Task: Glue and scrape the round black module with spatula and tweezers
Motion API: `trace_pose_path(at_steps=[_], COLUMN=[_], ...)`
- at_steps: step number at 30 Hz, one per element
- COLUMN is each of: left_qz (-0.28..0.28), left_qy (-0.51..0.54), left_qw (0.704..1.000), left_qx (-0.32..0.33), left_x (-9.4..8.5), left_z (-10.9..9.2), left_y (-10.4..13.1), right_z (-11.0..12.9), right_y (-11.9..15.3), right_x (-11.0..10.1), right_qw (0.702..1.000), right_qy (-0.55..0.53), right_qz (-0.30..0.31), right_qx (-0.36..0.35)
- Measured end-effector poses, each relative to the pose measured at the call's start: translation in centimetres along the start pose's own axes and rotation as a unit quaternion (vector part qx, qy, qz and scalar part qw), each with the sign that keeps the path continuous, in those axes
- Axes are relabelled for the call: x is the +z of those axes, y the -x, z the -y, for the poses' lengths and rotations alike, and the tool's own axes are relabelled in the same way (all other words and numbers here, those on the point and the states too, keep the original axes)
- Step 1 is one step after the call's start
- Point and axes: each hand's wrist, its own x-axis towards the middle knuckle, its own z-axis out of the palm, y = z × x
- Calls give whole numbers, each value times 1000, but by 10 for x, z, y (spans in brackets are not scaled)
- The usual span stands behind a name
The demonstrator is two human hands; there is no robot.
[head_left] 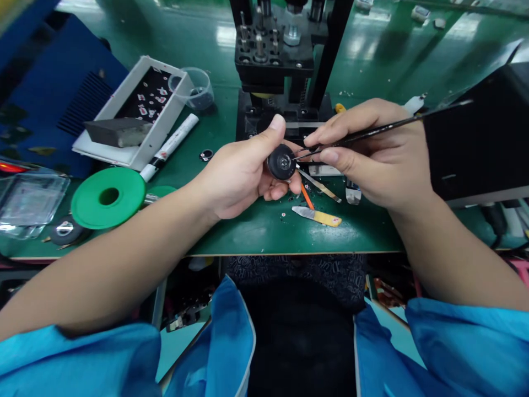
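Note:
My left hand [243, 171] is closed around a small black round part [282, 162], its face turned up and a lighter centre showing. Pinched in my right hand [380, 154] are thin black tweezers [372, 131], whose tips reach the right edge of the round part's face. Whether the tips grip anything there is too small to tell. Below the hands on the green bench lie a yellow-handled blade [317, 215], an orange stick [307, 196] and a flat metal tool [320, 184].
A black press fixture [275, 66] stands just beyond my hands. To the left are a white tray [142, 151] with small labelled pieces, a clear cup [202, 91], a white marker [173, 143] and a green spool [124, 207]. A dark box [479, 138] stands at right.

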Motion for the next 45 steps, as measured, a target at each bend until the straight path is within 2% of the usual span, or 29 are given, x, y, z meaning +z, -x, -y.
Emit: trace_pose_path(at_steps=[4,9,18,22,27,33,40,45], left_qz=[-14,-41,-36,-24,8,-15,-5,-3], left_qy=[37,46,58,57,55,88,100,96], left_qw=[999,998,998,998,998,996,995,995], left_qx=[4,12,14,6,10,-2,-9,1], left_x=[4,11,13,15,9,8,7,8], left_z=[0,-1,0,1,6,5,3,4], left_y=[-2,1,0,3,0,-3,-2,-3], right_z=[-5,-11,-11,-9,-5,-5,-5,-7], right_y=[3,5,3,2,8,9,9,8], right_x=[2,2,3,3,2,4,4,4], right_qw=[999,997,995,993,994,985,987,985], right_qy=[27,74,81,87,91,132,135,127], right_qz=[18,9,25,51,10,29,26,27], right_qx=[1,-31,-49,-55,-52,-109,-78,-111])
